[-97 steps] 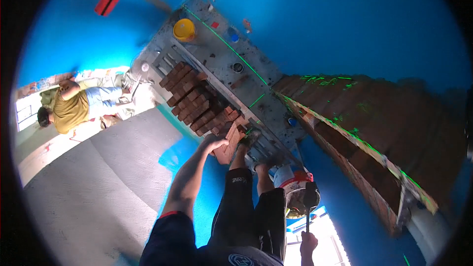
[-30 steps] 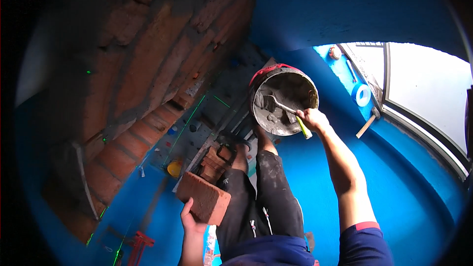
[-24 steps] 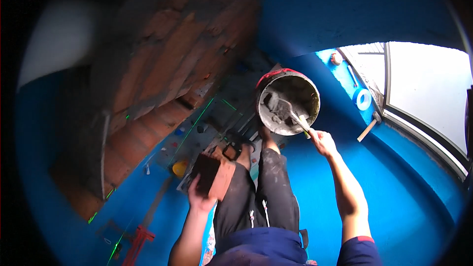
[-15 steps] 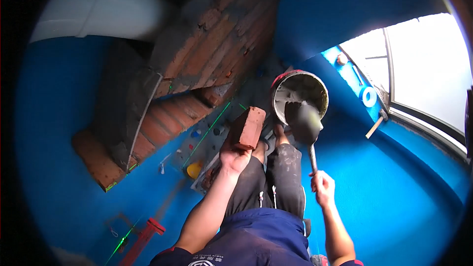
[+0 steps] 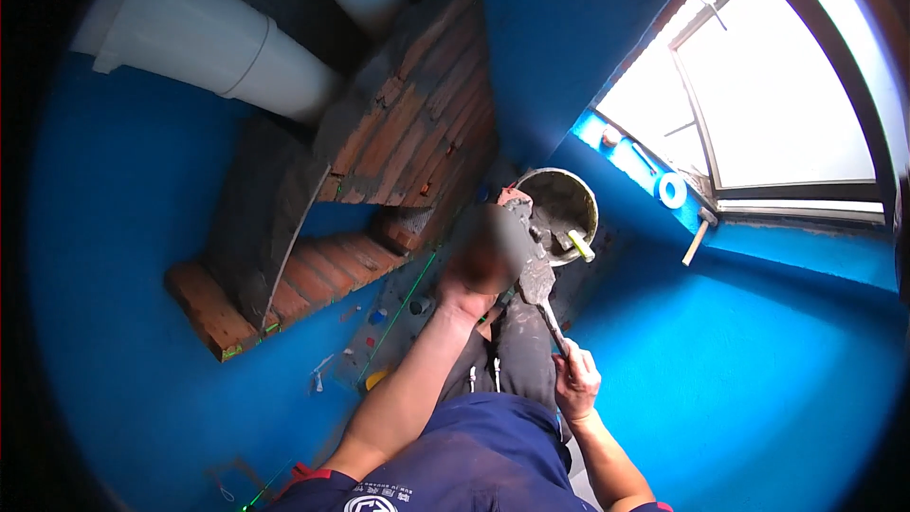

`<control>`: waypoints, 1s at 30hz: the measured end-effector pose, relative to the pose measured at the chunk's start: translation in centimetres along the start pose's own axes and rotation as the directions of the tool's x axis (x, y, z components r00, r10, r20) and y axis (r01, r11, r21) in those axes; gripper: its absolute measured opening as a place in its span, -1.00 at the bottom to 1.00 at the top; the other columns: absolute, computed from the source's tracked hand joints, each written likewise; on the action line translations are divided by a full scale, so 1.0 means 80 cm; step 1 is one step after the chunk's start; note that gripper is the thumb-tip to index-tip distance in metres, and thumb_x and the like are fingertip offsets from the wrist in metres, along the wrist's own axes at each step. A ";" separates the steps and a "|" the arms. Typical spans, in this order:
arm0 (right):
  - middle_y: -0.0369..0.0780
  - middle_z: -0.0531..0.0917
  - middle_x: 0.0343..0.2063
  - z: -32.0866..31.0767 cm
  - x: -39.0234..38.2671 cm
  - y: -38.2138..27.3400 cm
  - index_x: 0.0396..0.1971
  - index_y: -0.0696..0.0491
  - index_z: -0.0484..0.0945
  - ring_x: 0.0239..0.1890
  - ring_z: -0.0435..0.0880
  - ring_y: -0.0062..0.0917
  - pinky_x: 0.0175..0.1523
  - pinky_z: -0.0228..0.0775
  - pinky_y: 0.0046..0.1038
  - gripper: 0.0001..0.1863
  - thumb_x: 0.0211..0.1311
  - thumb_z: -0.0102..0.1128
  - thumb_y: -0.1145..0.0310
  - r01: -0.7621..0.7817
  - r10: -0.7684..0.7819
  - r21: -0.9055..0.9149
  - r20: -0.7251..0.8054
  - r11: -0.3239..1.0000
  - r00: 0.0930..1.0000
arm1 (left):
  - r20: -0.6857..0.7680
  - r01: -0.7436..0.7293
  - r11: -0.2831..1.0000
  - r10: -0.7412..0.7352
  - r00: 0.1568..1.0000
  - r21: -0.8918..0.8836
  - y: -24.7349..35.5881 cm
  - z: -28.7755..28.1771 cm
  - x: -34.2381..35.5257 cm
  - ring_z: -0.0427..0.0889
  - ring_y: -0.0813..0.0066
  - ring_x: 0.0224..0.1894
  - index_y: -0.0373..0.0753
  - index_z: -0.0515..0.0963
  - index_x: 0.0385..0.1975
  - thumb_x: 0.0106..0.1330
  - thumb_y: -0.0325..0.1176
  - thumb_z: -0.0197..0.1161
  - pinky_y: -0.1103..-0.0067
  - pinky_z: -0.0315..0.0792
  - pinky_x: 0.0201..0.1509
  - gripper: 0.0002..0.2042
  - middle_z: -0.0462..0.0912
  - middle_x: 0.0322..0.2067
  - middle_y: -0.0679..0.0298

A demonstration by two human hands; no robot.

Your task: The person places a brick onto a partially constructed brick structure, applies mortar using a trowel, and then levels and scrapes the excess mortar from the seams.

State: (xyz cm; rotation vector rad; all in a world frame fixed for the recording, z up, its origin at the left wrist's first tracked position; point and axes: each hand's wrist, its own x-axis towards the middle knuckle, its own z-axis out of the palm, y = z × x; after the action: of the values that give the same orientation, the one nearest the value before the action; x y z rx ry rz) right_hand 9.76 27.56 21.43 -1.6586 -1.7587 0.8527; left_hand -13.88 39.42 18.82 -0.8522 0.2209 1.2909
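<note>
My left hand [image 5: 466, 298] is closed around a red brick [image 5: 515, 196], which is partly smeared by a blur. Grey mortar [image 5: 533, 239] lies along the brick's right side. In my right hand [image 5: 577, 381] is the handle of a trowel [image 5: 536, 282], its blade coated with mortar and right beside the brick; whether they touch I cannot tell. Just beyond stands a round bucket [image 5: 591, 211] with grey mortar inside, and a yellowish-green handle [image 5: 580, 246] sticks out over its rim.
Left stands a partly built brick wall [image 5: 408, 123] with a low opening and brick ledge [image 5: 327, 270]. White pipes [image 5: 209, 28] run above it. A hammer [image 5: 700, 237] and a white tape roll [image 5: 670, 191] are by the window at right. A green laser line crosses the floor.
The trowel has swung left from over the bucket to the brick, and mortar now covers the brick's side. My view has shifted, showing more of the window and pipes.
</note>
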 end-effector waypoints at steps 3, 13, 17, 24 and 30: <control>-0.12 0.63 -0.38 -0.025 0.000 0.010 -0.09 0.09 0.57 -0.41 0.64 -0.27 -0.32 0.49 -0.42 -0.66 0.07 0.30 0.54 -0.019 0.019 -0.015 -0.006 1.000 1.000 | 0.026 0.059 0.998 -0.058 0.998 -0.034 -0.002 0.010 0.000 0.56 0.19 0.05 -0.25 0.52 0.02 0.40 -0.24 -0.11 0.13 0.45 0.12 -0.64 0.59 0.01 0.11; -0.09 0.63 -0.38 0.003 0.031 -0.035 -0.11 0.13 0.57 -0.36 0.62 -0.24 -0.23 0.47 -0.40 -0.72 0.13 0.24 0.51 -0.010 0.023 0.213 -0.058 0.977 0.998 | 0.368 0.300 0.913 -0.188 0.911 -0.275 -0.023 0.013 -0.022 0.21 0.25 0.36 -0.27 0.16 0.31 0.45 -0.26 -0.23 0.32 0.06 0.44 -0.53 0.22 0.32 0.14; -0.09 0.62 -0.34 0.037 0.010 -0.017 -0.10 0.14 0.56 -0.34 0.60 -0.27 -0.20 0.45 -0.43 -0.71 0.14 0.22 0.55 0.019 -0.012 0.238 -0.033 0.971 0.999 | 0.359 0.451 0.733 -0.296 0.885 -0.509 0.000 -0.019 -0.025 0.32 0.32 0.23 -0.24 0.19 0.26 0.43 -0.33 -0.18 0.36 0.21 0.32 -0.58 0.30 0.21 0.20; -0.09 0.62 -0.35 -0.017 -0.018 0.015 -0.10 0.10 0.57 -0.32 0.62 -0.23 -0.21 0.46 -0.40 -0.72 0.15 0.19 0.53 -0.055 0.054 0.046 0.033 0.997 0.998 | 0.023 0.156 0.956 -0.155 0.988 -0.248 -0.010 0.050 -0.055 0.41 -0.04 0.18 -0.27 0.42 0.14 0.38 -0.26 -0.06 0.19 0.39 0.23 -0.61 0.47 0.12 0.01; -0.08 0.62 -0.37 -0.016 0.011 -0.012 -0.11 0.09 0.57 -0.36 0.63 -0.22 -0.26 0.48 -0.39 -0.69 0.09 0.27 0.52 0.033 -0.029 0.082 -0.053 0.996 0.998 | -0.066 0.115 0.976 -0.129 0.989 -0.184 0.005 0.041 -0.063 0.39 -0.03 0.20 -0.32 0.43 0.11 0.32 -0.28 0.02 0.21 0.41 0.22 -0.59 0.44 0.09 -0.10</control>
State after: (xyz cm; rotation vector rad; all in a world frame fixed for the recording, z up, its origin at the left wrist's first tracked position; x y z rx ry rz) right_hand 10.10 28.51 22.93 -1.5822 -1.6868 0.8493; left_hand -16.79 37.82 23.90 -1.0554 0.1121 1.1754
